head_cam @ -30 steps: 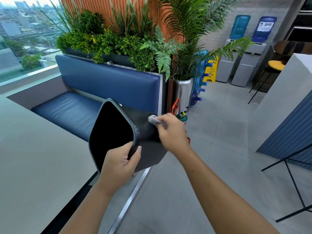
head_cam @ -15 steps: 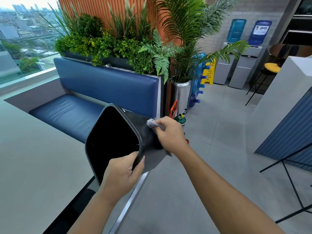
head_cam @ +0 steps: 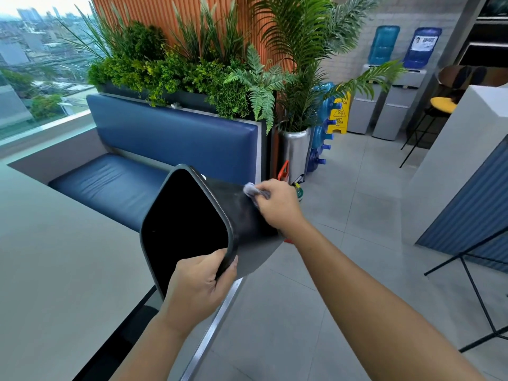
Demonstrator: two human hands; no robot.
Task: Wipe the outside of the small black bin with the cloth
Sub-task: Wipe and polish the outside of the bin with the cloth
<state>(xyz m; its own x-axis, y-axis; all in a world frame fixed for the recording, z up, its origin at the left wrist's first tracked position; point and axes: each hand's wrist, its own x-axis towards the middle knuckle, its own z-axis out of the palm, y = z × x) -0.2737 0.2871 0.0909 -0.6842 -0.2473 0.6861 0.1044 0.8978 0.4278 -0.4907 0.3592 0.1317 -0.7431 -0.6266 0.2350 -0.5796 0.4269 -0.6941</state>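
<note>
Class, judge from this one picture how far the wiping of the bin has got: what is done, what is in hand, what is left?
Done: the bin is lifted and tipped, the left hand gripping its rim. In hand: the right hand presses the cloth on the upper outer wall. Left: likely the lower wall; the hidden sides cannot be judged.

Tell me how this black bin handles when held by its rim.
Probably light: the left hand holds the bin tilted by its rim. Likely stiff: the wall shows no dent under the right hand pressing the cloth. Its smooth surface may be slippery.
</note>
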